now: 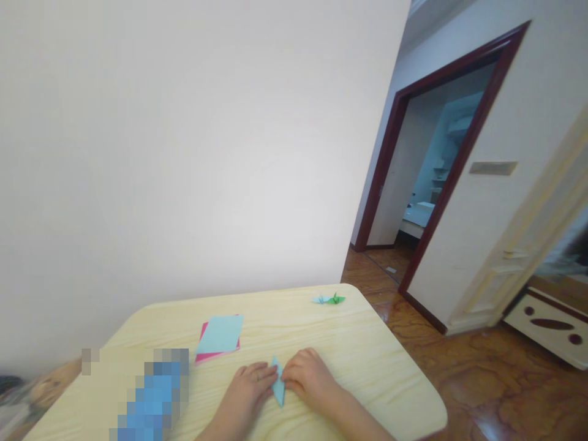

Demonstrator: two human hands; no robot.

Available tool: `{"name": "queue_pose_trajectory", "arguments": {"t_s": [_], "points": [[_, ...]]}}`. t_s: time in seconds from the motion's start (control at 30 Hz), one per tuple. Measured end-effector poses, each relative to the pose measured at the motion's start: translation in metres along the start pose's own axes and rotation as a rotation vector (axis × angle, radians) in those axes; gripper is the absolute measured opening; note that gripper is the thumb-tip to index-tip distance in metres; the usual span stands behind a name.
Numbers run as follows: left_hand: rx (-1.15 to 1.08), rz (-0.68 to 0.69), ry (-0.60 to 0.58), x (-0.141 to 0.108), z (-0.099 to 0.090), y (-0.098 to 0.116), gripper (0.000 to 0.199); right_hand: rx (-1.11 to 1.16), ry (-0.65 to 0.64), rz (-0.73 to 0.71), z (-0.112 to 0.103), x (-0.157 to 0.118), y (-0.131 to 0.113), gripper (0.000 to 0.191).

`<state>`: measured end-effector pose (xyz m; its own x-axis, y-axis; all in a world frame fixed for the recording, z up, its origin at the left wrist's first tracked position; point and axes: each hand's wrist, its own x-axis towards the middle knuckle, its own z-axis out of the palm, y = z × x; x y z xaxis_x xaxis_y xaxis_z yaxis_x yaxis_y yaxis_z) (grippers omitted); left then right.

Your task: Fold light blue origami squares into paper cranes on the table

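Note:
A light blue piece of origami paper (278, 387), folded into a narrow diamond, lies on the table with one point away from me. My left hand (250, 387) is at its left side, with fingertips pressed on that edge. From the right, my right hand (310, 375) has its curled fingers closed at the opposite edge. The fingertips hide parts of both sides. Farther up and to the left rests a stack of square paper sheets (221, 334), light blue over pink-red.
Two small folded paper cranes, a light blue one (320, 300) and a green one (337, 299), stand near the far right edge of the pale wooden table (367, 367). A blurred-out blue object (154, 392) is at the left. A white wall (206, 153) rises behind.

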<state>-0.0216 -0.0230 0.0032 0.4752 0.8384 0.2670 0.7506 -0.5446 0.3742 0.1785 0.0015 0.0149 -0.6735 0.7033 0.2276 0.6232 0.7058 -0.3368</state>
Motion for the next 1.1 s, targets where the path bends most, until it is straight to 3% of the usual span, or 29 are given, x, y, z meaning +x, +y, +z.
{"name": "queue_pose_trajectory", "arguments": {"t_s": [0.17, 0.5, 1.1], "points": [[-0.055, -0.026, 0.071, -0.001, 0.004, -0.004, 0.03, 0.005, -0.009, 0.009, 0.003, 0.005, 0.006, 0.009], [-0.094, 0.004, 0.0, 0.006, -0.005, -0.005, 0.019, -0.024, -0.02, 0.049, 0.004, 0.009, 0.01, 0.012], [-0.076, 0.014, 0.024, 0.005, -0.002, -0.008, 0.023, 0.054, 0.0, 0.007, 0.004, 0.013, 0.013, 0.011]]}}
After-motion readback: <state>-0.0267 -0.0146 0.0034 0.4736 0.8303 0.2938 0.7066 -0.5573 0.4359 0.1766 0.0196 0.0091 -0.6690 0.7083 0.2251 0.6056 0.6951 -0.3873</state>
